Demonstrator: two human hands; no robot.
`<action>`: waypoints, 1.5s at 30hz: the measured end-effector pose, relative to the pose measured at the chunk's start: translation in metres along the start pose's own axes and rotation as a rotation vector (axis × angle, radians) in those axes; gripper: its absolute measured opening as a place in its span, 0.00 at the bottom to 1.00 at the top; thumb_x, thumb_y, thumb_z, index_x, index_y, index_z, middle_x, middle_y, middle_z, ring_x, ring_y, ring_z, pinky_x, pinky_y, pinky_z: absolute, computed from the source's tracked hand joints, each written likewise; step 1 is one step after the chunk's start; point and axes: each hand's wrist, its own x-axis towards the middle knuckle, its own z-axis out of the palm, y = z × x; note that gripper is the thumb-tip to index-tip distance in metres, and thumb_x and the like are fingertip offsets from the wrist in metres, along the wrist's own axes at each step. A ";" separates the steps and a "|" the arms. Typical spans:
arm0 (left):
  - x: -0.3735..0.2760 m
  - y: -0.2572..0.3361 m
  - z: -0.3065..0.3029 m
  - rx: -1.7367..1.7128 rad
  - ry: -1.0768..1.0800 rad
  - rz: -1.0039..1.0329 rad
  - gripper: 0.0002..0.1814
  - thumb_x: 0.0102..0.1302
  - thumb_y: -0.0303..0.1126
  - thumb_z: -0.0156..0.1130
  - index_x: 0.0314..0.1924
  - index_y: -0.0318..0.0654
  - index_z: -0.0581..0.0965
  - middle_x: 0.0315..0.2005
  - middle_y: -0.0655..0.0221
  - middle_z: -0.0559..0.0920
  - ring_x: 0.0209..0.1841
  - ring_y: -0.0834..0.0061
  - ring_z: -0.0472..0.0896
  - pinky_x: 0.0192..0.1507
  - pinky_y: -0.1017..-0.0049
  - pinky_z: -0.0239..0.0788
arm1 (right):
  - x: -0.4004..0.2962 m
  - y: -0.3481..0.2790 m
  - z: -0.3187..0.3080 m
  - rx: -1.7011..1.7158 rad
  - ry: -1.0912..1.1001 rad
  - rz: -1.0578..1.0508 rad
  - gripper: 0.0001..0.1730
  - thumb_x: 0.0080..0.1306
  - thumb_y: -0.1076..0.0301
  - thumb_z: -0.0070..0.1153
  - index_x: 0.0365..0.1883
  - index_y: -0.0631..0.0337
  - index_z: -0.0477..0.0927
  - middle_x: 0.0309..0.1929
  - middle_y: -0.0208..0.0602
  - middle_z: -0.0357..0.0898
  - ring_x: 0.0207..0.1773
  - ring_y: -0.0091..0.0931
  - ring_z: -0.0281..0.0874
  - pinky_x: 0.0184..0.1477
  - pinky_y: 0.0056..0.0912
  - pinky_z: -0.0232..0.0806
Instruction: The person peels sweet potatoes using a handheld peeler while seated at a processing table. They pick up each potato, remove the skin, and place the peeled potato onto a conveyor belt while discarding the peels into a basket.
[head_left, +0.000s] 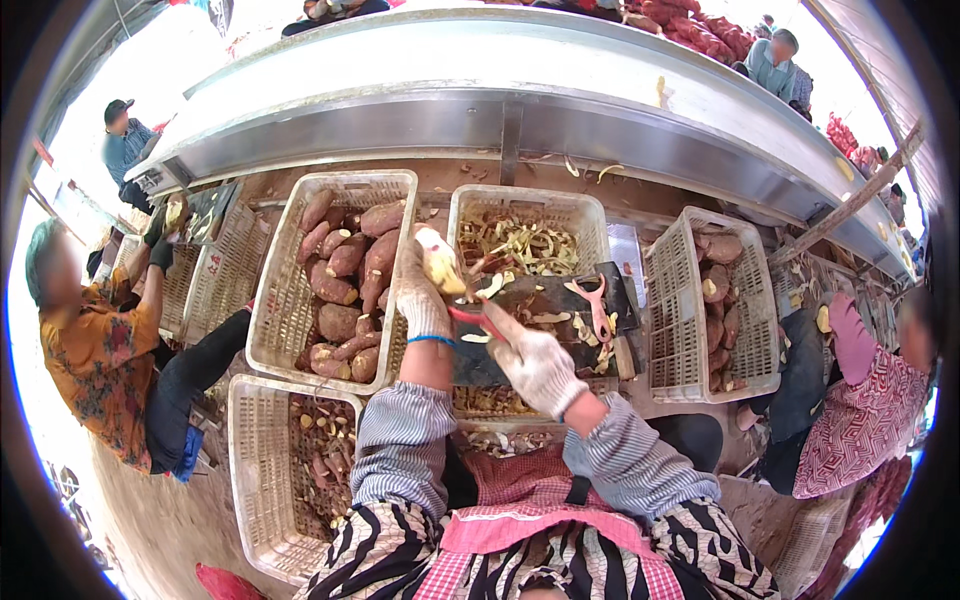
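Note:
My left hand (420, 289), in a white knit glove with a blue band at the wrist, holds a partly peeled sweet potato (441, 262) upright over the crate of peelings. Its flesh shows pale yellow, with reddish skin near the top. In my gloved right hand (531, 358) is a red-handled tool (480, 319), likely a peeler, its head close to the lower end of the sweet potato. Below both hands a dark board (547, 300) lies across the crate. On it rest a pink Y-shaped peeler (598, 307), a knife with a wooden handle (623, 358) and strips of peel.
A crate of sweet potatoes (409, 300) stands left, another crate (679, 315) right, one with small pieces (259, 480) lower left. Peelings fill the middle crate (529, 196). A long metal-sided table (420, 127) runs across the front. Co-workers sit at both sides.

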 end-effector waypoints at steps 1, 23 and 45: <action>-0.009 0.010 0.008 -0.020 -0.013 0.030 0.25 0.76 0.48 0.58 0.63 0.39 0.78 0.53 0.65 0.84 0.49 0.67 0.85 0.50 0.66 0.81 | -0.011 -0.008 -0.007 0.032 -0.058 0.057 0.35 0.72 0.66 0.55 0.78 0.45 0.65 0.34 0.59 0.81 0.32 0.47 0.82 0.40 0.41 0.74; -0.041 0.007 0.028 -0.427 -0.388 -0.207 0.36 0.70 0.61 0.63 0.67 0.44 0.73 0.59 0.61 0.81 0.59 0.60 0.81 0.63 0.57 0.76 | 0.081 -0.033 -0.029 -0.215 0.051 -0.103 0.33 0.73 0.59 0.54 0.77 0.44 0.67 0.36 0.59 0.83 0.39 0.52 0.84 0.42 0.50 0.75; 0.009 0.027 -0.013 -0.466 -0.167 -0.104 0.27 0.72 0.62 0.59 0.53 0.48 0.80 0.39 0.66 0.87 0.40 0.65 0.86 0.40 0.62 0.82 | 0.000 0.022 -0.013 -0.296 -0.110 -0.183 0.32 0.74 0.69 0.52 0.76 0.47 0.67 0.44 0.54 0.86 0.43 0.46 0.87 0.44 0.46 0.77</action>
